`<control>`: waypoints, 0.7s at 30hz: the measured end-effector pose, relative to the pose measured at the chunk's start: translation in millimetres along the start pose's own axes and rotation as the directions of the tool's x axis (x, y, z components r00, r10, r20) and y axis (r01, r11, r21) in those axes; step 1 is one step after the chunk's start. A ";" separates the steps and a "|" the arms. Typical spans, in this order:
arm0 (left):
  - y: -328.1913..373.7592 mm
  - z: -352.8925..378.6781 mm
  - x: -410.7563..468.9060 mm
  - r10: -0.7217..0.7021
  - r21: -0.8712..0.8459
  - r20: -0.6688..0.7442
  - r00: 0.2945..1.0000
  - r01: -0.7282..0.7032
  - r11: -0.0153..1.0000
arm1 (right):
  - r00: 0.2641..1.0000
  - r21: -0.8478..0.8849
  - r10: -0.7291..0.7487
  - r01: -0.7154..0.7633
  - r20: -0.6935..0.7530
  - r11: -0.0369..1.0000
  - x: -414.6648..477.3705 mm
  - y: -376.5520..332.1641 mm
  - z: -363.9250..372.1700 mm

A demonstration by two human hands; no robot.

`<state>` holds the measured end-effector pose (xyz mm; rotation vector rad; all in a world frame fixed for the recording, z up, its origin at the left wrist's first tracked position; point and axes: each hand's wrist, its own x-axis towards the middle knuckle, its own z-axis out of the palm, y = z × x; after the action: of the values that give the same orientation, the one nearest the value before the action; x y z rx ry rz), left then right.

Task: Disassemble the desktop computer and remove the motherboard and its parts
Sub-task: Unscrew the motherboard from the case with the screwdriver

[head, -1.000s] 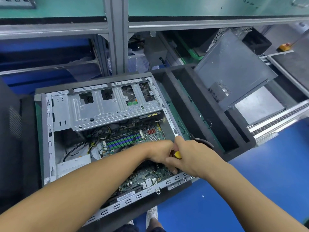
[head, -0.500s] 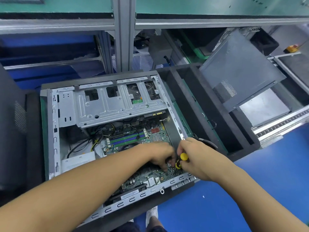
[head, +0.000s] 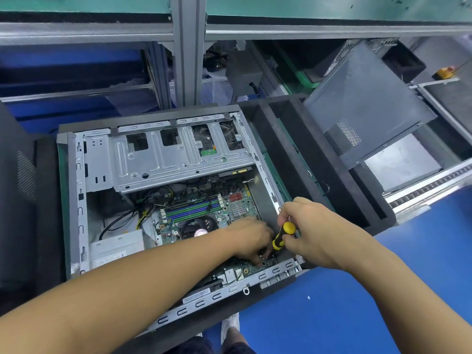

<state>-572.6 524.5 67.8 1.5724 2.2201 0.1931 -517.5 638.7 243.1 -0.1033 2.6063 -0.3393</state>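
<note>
We have one view, from a wide-angle camera worn on the head, facing forward and steeply down along both forearms. It sits close above the open computer case [head: 76, 200], which fills mid-frame. The left hand [head: 251, 236] and right hand [head: 316, 233] meet at a screwdriver [head: 283, 235] just below centre. A shelf post [head: 187, 47] stands at the top and a shoe [head: 229, 325] at the bottom edge.

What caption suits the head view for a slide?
Right hand holds a screwdriver on the motherboard, left hand at its tip.
</note>
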 end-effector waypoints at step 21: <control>24.9 20.4 -5.4 -0.132 0.230 -0.069 0.989 0.144 0.963 | 1.000 -0.050 -0.021 0.021 -0.002 0.999 -0.4 -0.6 0.2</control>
<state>-541.1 525.8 59.2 1.5352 2.4585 -0.0718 -517.0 638.1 243.2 -0.1473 2.6186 -0.2815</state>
